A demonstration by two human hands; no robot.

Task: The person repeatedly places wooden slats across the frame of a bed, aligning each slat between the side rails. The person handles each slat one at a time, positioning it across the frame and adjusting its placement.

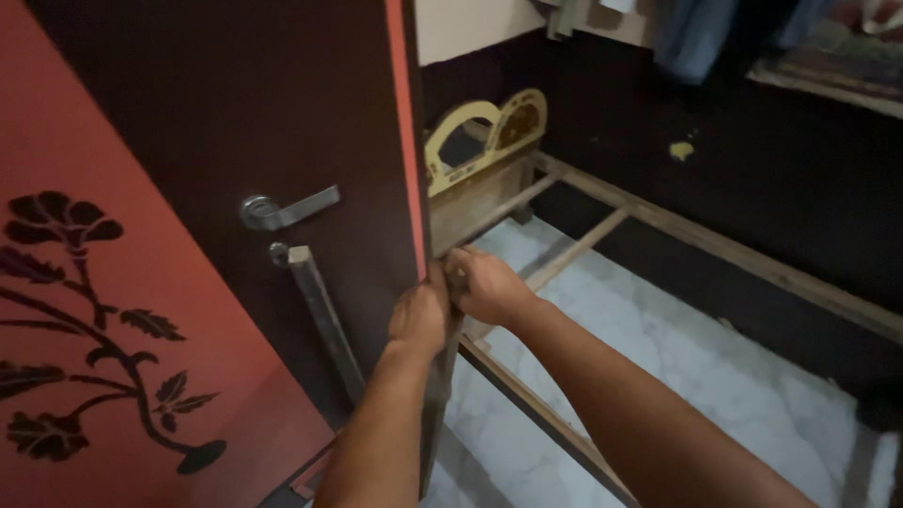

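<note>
A dark brown door [245, 113] with a red panel bearing a black flower pattern stands on the left, its red edge [409, 141] facing me. My left hand [420, 315] and my right hand [484, 282] meet at that edge, low down, fingers curled around it or around something thin there. What lies inside the fingers is hidden. A silver lever handle [287, 209] and a long metal bar [324, 315] sit on the door's face, left of my hands.
A bare wooden bed frame [658, 221] lies over a marble floor [677, 367], with a cream arched headboard piece [484, 132] at its far end. Dark wall panels run behind. Clothes hang at the top right [696, 33].
</note>
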